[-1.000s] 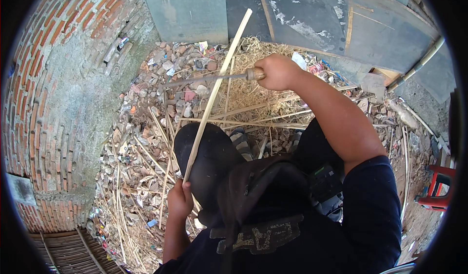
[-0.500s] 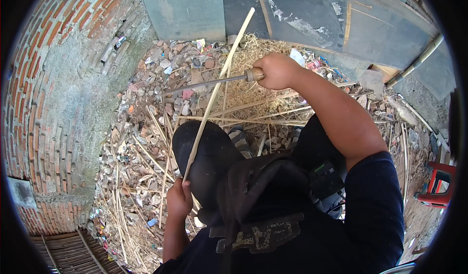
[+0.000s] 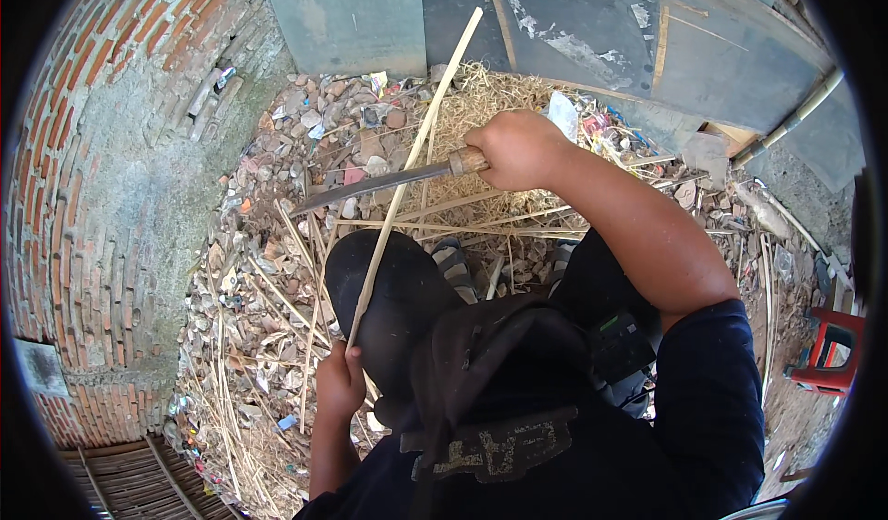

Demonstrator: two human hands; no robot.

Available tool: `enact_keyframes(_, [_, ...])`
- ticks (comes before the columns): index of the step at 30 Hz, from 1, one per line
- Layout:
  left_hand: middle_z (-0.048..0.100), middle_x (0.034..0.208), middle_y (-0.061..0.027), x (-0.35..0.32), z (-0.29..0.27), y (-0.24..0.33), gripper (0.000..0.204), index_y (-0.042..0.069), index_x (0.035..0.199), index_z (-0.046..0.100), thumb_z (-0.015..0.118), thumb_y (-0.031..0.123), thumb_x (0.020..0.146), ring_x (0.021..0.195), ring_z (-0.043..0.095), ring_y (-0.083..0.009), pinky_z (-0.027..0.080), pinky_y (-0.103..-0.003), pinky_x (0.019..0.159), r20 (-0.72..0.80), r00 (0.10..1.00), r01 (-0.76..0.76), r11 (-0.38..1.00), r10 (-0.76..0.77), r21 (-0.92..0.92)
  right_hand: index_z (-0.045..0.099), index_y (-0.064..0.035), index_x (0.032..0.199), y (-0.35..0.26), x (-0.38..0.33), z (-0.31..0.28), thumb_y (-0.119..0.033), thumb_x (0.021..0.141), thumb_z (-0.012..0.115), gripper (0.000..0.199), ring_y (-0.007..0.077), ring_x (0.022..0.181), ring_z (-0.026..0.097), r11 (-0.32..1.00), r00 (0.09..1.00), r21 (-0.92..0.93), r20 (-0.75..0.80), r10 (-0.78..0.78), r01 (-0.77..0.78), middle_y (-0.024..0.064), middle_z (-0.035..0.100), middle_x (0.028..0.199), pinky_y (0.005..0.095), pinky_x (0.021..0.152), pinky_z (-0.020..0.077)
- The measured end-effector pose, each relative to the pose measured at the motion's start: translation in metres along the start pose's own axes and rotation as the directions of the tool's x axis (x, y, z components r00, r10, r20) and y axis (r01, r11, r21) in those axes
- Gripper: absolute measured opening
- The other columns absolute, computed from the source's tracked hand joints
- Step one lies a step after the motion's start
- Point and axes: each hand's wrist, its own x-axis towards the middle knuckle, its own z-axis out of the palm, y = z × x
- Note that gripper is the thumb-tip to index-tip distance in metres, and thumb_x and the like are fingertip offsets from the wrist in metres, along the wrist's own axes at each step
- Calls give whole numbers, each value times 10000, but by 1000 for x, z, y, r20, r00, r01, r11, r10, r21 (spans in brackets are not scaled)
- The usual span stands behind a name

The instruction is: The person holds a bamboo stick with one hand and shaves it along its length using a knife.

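Note:
My left hand [image 3: 339,381] is closed round the lower end of a long pale strip, seemingly bamboo [image 3: 407,173]. The strip slants up and away to the right, passing over my left knee. In my right hand [image 3: 520,150] is the wooden handle of a long-bladed knife [image 3: 365,188]. Its dark blade points left and slightly toward me, crossing the strip about midway along. Whether the edge bites into the strip I cannot tell.
Stones and litter cover the ground, with pale shavings [image 3: 499,90] heaped ahead. Several loose strips [image 3: 481,228] lie by my feet. A brick wall [image 3: 120,178] stands left, dark panels [image 3: 573,34] ahead, and a red plastic stool [image 3: 828,353] at the right.
My right hand has drawn the knife a little toward me and left along the strip, and the blade's flat shows more. My left hand stays in nearly the same place.

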Motion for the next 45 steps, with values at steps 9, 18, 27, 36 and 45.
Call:
enact_keyframes(9, [543,593,-224,-2,-6,-5,370,2,844,522,456,297,1059,567,577,-449,404,-492,518,17,1000,22,999,-21,-48,710,-69,960,60,21,19,-185,799,662,204,336,906,698,964,974,198,-103,199,-176,161,709,908,465,824,557])
enact_keyframes(18, [549,601,-232,-2,3,-4,355,6,850,515,469,294,1052,597,581,-477,415,-505,530,-12,1000,26,999,-26,-34,683,-83,835,8,3,17,-153,740,677,119,354,772,697,996,989,38,-128,-70,75,155,696,780,496,737,555])
enact_keyframes(27, [530,592,-225,-4,1,-7,360,3,837,506,456,284,1057,566,561,-456,403,-485,521,-6,1000,27,998,-27,-61,686,-59,899,43,16,17,-195,768,668,190,375,873,689,982,982,158,-142,122,-99,184,702,867,493,802,556])
enact_keyframes(36, [523,602,-204,0,1,-3,487,-32,866,521,402,389,1080,555,562,-368,389,-444,531,3,1000,11,997,-11,-74,716,-93,953,18,3,12,-195,778,686,205,354,907,695,994,1000,106,-19,22,-20,157,713,910,477,823,563])
enact_keyframes(45, [526,573,-215,1,6,-9,365,-2,832,505,466,285,1053,521,563,-417,400,-467,500,-48,999,-19,996,15,-92,684,-46,890,46,18,13,-216,747,693,223,379,875,688,974,988,226,-141,70,-37,186,699,862,492,796,549])
